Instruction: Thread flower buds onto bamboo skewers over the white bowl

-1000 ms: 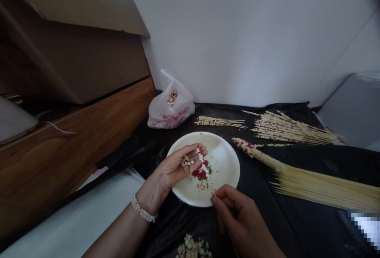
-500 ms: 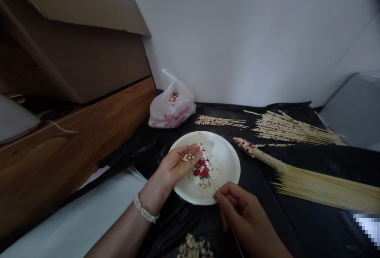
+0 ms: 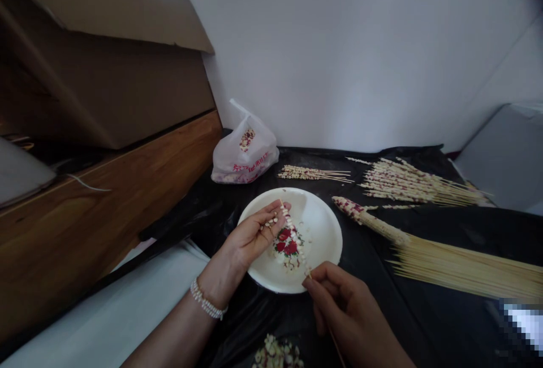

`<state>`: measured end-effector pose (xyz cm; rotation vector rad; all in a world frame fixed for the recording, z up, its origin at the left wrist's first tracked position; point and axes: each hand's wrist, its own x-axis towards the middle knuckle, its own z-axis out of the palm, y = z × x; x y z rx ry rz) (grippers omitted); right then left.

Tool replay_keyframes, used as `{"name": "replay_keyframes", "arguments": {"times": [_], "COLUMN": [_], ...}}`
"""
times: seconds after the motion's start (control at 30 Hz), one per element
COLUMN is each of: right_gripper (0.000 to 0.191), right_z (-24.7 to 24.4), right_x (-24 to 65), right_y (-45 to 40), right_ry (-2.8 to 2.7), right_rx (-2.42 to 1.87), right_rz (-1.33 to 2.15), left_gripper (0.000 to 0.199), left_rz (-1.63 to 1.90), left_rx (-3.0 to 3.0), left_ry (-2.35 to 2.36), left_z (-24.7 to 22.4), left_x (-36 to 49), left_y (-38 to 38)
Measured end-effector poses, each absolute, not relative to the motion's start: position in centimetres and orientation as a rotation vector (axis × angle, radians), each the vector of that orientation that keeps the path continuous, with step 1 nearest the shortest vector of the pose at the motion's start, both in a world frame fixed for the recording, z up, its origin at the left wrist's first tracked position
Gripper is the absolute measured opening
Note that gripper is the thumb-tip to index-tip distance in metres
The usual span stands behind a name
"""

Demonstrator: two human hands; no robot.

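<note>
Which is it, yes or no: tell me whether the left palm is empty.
No, the left hand cradles several small pale pieces in its palm.

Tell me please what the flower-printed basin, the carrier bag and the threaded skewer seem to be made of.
Flower-printed basin: glossy enamelled metal or plastic; smooth white with a pale sheen.
Carrier bag: apparently thin, translucent plastic; contents show faintly through.
Threaded skewer: probably bamboo or wood, seemingly matte; slim, straight shaft.
</note>
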<state>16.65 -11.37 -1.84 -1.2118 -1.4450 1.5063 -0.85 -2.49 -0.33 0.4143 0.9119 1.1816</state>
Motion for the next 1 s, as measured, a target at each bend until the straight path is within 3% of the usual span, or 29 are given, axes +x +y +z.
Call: {"name": "replay_keyframes", "arguments": {"times": [0.33,0.5,1.0], "right_gripper": [0.035,0.034,0.036], "right_z": [-1.92,-2.08,-1.8], "right_x": [16.62,16.68,16.64], "right_y": [-11.48,-11.59,-11.66], "right_ry": [-1.442,-1.442,-1.44], "right_rx": [-1.203,-1.194,-1.203], "right_rz": [1.518,1.535,1.55], "left_gripper": [0.024,0.038,0.05], "left_rz": [1.172,1.143,1.119], "left_rx": [0.312,0.31,0.373], "left_ry": [0.881,0.87,0.826], "left_z": [-0.3,-0.18,-0.99], "left_x": [-1.1,-1.1,-1.35], "left_y": [-2.1,-2.22,-2.05]}}
